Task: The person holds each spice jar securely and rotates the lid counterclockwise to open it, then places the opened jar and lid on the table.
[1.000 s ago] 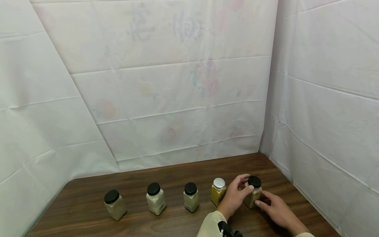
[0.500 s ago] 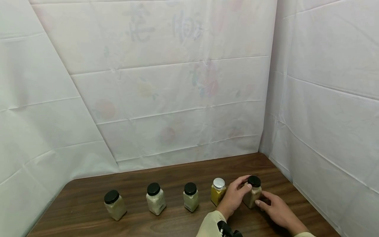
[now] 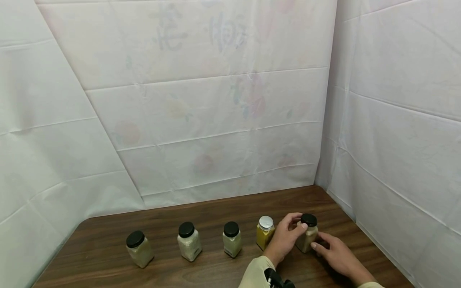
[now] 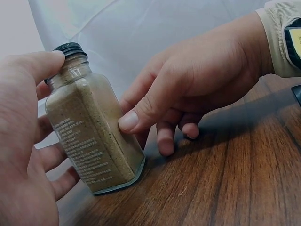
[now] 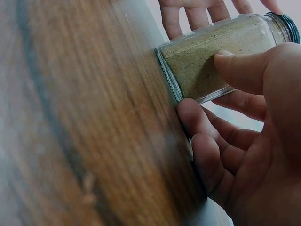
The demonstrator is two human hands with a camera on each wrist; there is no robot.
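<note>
Wood-grain table [image 3: 201, 216], walled close by white sheeting [image 3: 216, 120] behind and on both sides. Five spice jars in a row across the near part of the table; rightmost, the tan-powder jar [image 3: 307, 237] with black cap, standing upright on the wood just right of the yellow jar [image 3: 265, 237] with silver lid. Left hand [image 3: 284, 240] wrapped about the tan-powder jar, thumb on the cap's shoulder, fingers behind the glass. Right hand [image 3: 336, 256] pinching its lower body, thumb pad [image 4: 129, 120] flat on the side, other fingers down by the base.

Likely trouble: a knock against the yellow jar, since the left hand's knuckles lie just beside it; or a tip, glass being smooth and the grip high.

Free wood behind the tan-powder jar and to its right up to the sheeting; table's right edge near.
</note>
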